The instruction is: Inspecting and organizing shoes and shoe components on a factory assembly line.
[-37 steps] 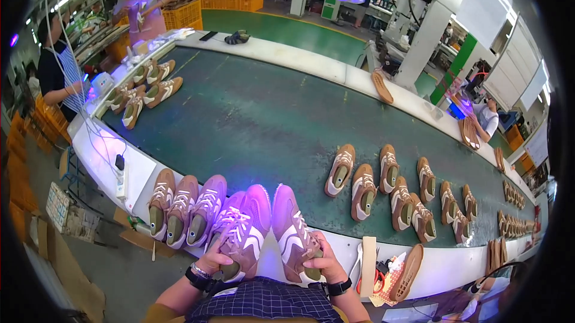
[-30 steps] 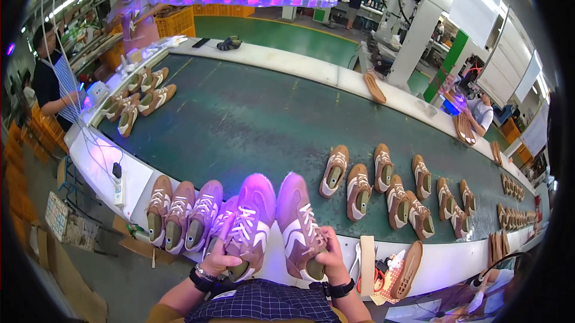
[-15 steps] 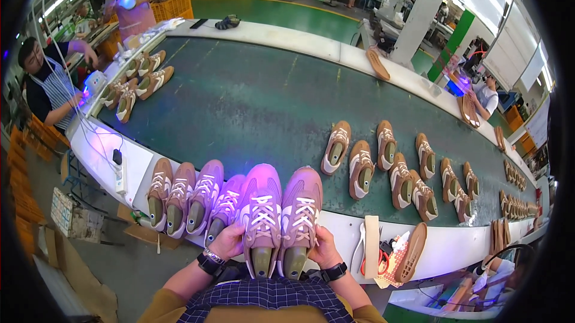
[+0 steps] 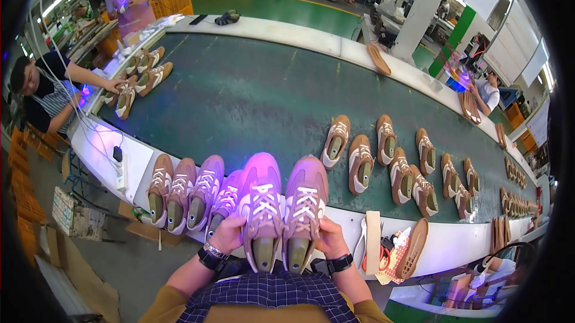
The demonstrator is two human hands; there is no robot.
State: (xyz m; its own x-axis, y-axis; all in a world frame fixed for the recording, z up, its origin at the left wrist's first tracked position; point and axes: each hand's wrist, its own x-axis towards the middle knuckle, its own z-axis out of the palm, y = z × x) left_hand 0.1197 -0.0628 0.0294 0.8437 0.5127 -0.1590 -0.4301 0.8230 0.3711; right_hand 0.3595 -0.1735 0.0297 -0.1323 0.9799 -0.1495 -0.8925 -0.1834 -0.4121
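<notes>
Side by side in front of me are two brown sneakers with white laces and olive-green lasts inside, toes pointing away. My left hand (image 4: 226,234) is closed on the outer heel side of the left sneaker (image 4: 262,206), which is lit purple. On the other side, my right hand (image 4: 332,239) grips the right sneaker (image 4: 304,203) near its heel. The heels nearly touch and the toes stand slightly apart. Left of them, a row of similar sneakers (image 4: 179,188) lies on the white ledge; the nearest is partly hidden by my left hand and sneaker.
A green conveyor belt (image 4: 251,92) carries several sneakers (image 4: 360,164) at right. On the near ledge lie pliers (image 4: 360,244), a pale strip (image 4: 372,242), red-handled scissors (image 4: 386,258) and a brown sole (image 4: 413,248). A power strip (image 4: 121,170) sits at left. Co-workers stand around the belt.
The toes of my two sneakers have spread slightly apart, with both hands still gripping them. At far left a co-worker's hand has reached onto a sneaker on the belt.
</notes>
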